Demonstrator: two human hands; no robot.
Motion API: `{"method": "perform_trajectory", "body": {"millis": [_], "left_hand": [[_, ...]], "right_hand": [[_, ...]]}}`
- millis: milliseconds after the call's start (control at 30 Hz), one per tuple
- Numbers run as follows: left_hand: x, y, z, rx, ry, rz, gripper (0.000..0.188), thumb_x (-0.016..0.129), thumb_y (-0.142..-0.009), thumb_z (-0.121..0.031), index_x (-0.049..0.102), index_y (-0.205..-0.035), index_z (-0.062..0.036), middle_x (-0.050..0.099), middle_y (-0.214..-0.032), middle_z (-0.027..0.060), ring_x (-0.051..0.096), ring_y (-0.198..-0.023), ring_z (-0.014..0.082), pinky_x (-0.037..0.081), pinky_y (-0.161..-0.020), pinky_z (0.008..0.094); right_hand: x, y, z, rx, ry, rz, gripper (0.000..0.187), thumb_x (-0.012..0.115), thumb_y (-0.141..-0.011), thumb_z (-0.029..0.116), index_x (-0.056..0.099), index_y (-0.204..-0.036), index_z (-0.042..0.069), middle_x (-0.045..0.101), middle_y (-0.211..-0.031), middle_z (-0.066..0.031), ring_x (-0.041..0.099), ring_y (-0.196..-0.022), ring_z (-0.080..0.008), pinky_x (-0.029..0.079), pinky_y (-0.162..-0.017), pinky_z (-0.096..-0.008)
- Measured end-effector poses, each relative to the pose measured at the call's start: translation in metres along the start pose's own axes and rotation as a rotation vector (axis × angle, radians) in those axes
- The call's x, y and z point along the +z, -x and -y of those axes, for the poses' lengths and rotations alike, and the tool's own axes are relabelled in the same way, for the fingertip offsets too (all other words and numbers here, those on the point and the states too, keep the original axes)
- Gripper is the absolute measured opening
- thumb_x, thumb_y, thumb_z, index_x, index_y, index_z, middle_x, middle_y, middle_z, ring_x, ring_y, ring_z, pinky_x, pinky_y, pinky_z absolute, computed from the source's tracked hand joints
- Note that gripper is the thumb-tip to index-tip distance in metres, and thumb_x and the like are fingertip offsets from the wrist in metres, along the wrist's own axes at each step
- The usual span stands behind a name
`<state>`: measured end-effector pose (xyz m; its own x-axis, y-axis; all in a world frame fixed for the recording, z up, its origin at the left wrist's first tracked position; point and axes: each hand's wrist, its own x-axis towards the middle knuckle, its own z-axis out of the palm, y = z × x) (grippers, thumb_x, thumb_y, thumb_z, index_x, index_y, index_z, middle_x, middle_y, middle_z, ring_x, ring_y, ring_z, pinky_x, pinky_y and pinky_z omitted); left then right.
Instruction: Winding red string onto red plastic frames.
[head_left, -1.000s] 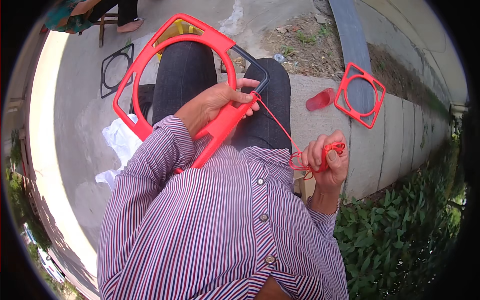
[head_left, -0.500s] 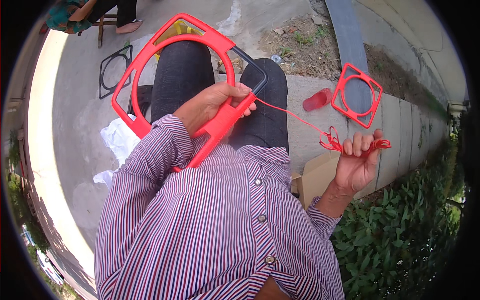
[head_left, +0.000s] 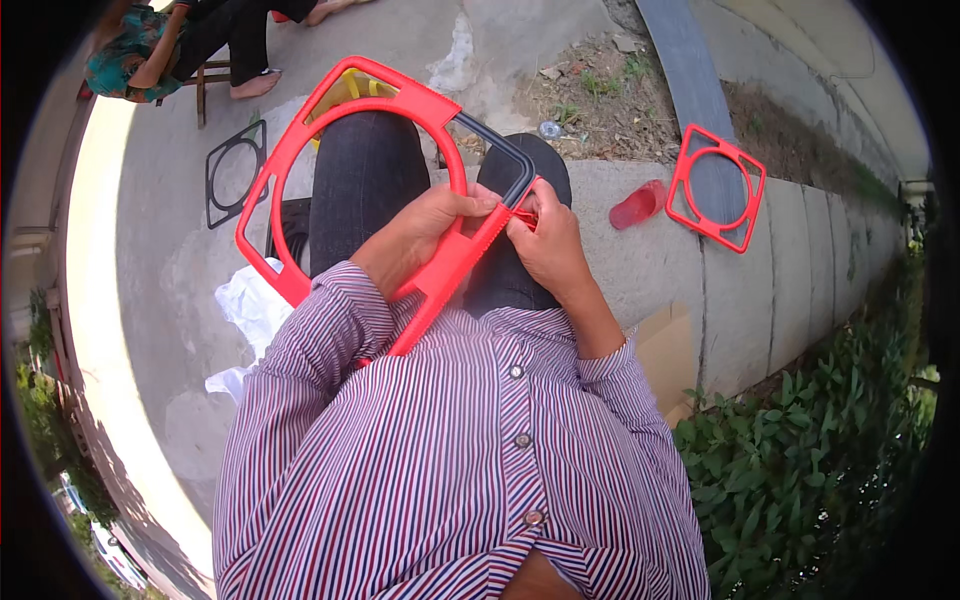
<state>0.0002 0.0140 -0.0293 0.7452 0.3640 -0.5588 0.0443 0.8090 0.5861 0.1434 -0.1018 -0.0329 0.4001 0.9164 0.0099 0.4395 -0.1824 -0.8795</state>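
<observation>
Across my lap lies a flat frame [head_left: 283, 150] with a round opening, mostly covered in red. One corner [head_left: 512, 160] of it shows bare black. My left hand [head_left: 430, 222] grips the frame's near right side, thumb on top, close to where the red ends. Right beside it, at the edge of the red, my right hand [head_left: 548, 240] pinches red cord [head_left: 526, 216]. Most of the cord is hidden inside the fingers.
A finished-looking red frame [head_left: 714, 188] and a red translucent container [head_left: 637, 205] are on the concrete at right. At left are a black frame [head_left: 236, 172] and a white plastic bag [head_left: 250, 300]. A seated person [head_left: 150, 60] is far left; cardboard [head_left: 664, 355] and bushes [head_left: 790, 490] are near right.
My right hand has come in from the far right to the frame's corner, bringing the red cord with it. The stretched strand no longer shows. My left hand keeps its hold.
</observation>
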Motion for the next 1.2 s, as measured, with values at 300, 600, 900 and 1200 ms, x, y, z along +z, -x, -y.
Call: {"method": "perform_trajectory", "body": {"millis": [300,600,900,1200], "left_hand": [[-0.01,-0.006,0.004,0.089,-0.034,-0.059,0.013,0.061,-0.086,-0.001,0.06,-0.099,-0.0018,0.066,-0.087,0.009,0.064,-0.073,0.0154,0.054,-0.063,0.0266],[-0.005,-0.004,0.003,0.204,0.138,-0.007,0.014,0.065,-0.086,-0.013,0.06,-0.097,-0.0047,0.064,-0.081,0.0035,0.058,-0.067,0.0116,0.046,-0.057,0.025],[-0.006,0.002,-0.01,-0.112,0.134,0.156,0.02,0.055,-0.089,-0.01,0.052,-0.104,0.0018,0.063,-0.091,0.0246,0.067,-0.075,0.0315,0.057,-0.069,0.0399],[-0.01,-0.005,-0.006,-0.057,0.081,0.153,0.029,0.052,-0.092,-0.021,0.05,-0.108,0.0029,0.064,-0.084,0.0263,0.066,-0.065,0.0317,0.057,-0.062,0.0372]], "right_hand": [[-0.001,-0.002,0.005,-0.16,-0.046,-0.29,0.054,0.063,-0.082,0.001,0.048,-0.133,0.005,0.057,-0.11,-0.0092,0.06,-0.094,-0.0179,0.051,-0.082,-0.029],[-0.027,-0.015,0.016,-0.302,-0.019,-0.076,0.011,0.072,-0.074,0.009,0.068,-0.083,0.003,0.066,-0.094,-0.006,0.058,-0.096,-0.0225,0.043,-0.088,-0.0334],[-0.101,0.054,-0.013,-0.088,-1.221,-0.028,0.019,0.065,-0.088,0.021,0.061,-0.085,0.002,0.058,-0.073,-0.0044,0.06,-0.083,-0.0207,0.045,-0.086,-0.0405],[-0.066,0.109,-0.057,0.293,-1.156,0.094,0.028,0.051,-0.097,0.025,0.056,-0.082,0.002,0.03,-0.051,0.0042,0.029,-0.043,-0.0083,0.043,-0.067,-0.0291]]}}
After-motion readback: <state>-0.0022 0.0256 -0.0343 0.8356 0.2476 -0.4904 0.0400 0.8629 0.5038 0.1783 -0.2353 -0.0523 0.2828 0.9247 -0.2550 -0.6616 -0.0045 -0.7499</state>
